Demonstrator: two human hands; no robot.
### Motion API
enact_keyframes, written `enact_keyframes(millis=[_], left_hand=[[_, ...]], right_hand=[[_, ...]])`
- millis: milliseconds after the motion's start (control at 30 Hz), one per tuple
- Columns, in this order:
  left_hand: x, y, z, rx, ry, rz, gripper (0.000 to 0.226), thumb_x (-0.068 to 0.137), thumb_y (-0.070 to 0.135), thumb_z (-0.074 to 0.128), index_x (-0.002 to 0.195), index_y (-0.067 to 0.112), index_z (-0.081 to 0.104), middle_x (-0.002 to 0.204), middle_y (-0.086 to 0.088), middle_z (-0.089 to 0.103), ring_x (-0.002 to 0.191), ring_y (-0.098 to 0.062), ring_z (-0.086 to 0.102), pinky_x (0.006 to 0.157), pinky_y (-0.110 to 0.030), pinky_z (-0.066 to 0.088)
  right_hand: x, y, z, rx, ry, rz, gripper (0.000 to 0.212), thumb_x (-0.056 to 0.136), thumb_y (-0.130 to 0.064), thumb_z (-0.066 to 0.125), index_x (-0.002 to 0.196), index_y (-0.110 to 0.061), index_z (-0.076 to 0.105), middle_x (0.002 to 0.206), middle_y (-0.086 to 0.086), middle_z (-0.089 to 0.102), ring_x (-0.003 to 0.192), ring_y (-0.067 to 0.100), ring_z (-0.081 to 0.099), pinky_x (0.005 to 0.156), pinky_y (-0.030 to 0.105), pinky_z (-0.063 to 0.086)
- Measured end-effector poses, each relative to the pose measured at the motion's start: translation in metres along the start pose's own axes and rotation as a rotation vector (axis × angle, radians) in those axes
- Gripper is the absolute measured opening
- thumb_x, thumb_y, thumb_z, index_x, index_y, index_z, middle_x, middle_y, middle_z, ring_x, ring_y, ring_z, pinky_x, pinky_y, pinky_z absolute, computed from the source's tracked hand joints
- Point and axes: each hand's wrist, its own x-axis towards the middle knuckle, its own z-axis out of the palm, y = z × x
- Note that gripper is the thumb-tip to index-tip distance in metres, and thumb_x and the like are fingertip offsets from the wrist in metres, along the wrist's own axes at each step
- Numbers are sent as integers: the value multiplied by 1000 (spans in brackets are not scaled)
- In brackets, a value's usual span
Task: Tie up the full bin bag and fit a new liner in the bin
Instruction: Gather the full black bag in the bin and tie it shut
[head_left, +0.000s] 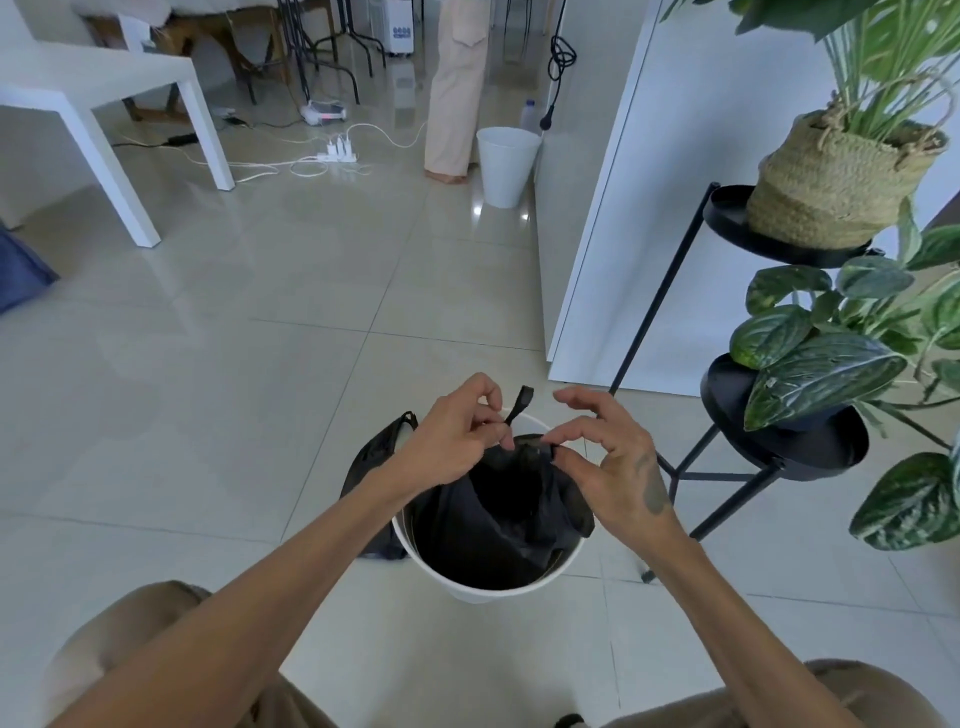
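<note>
**Bin bag gathered at its neck above the white bin**

Bin bag (498, 499) first: the black bag sits inside the white bin (488, 584) on the pale tiled floor (208, 389), right in front of your knees. Its top is bunched into a neck over the far side of the bin's mouth, and the rest of the plastic hangs loose down into the bin.

A black plant stand (779, 441) rises just to the right of the bin, with a leafy plant on its lower shelf and a woven basket pot (831, 182) on its upper one. A second black bag (379, 457) lies on the floor against the bin's left side. Farther off, a second white bin (506, 163) stands beside another person's trouser legs (457, 88), and a white table (104, 83) fills the top left.

Your left hand (449, 441) is closed, thumb and fingers pinching a thin black strip (519, 405) of the bag whose free end sticks up past your knuckles. Your right hand (615, 457) pinches the bunched neck between thumb and forefinger, while its other fingers are spread and lifted clear of the plastic. The two hands are close together, almost touching at the neck.
</note>
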Motion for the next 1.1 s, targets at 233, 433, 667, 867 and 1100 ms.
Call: enact_keyframes(millis=[233,433,667,867,1100], left_hand=[[-3,17,1,41,-119,66,28,94,7,60,111,20,42,79,2,78,80,-35,64,83,-51,51],[-12,15,-5,-387,-30,-35,17,92,-7,59,92,9,57,76,-5,73,76,-24,58,77,-30,48],[-24,-40,23,487,160,232,24,92,11,54,103,14,76,90,1,71,85,-20,63,84,-40,53],[-36,-37,33,454,304,331,33,92,15,58,124,17,68,109,2,67,113,-20,55,106,-37,42],[-35,-41,20,467,144,366,23,82,28,72,102,17,77,108,2,72,116,-20,55,112,-39,36]], right_hand=[[27,-3,-10,-54,-222,-188,13,78,-4,76,84,-16,77,113,-5,70,108,11,64,94,34,51],[28,2,-2,263,-86,186,21,85,-11,76,78,-31,75,76,-5,69,71,13,60,72,37,52],[15,-13,6,444,-56,502,17,92,-20,69,77,-12,71,65,6,64,63,13,58,63,29,50],[21,0,7,288,-364,825,11,91,-24,70,92,-13,72,74,1,68,62,13,58,53,23,42],[30,-8,5,58,-667,696,14,90,-27,71,83,-15,76,82,3,74,82,22,66,63,29,51]])
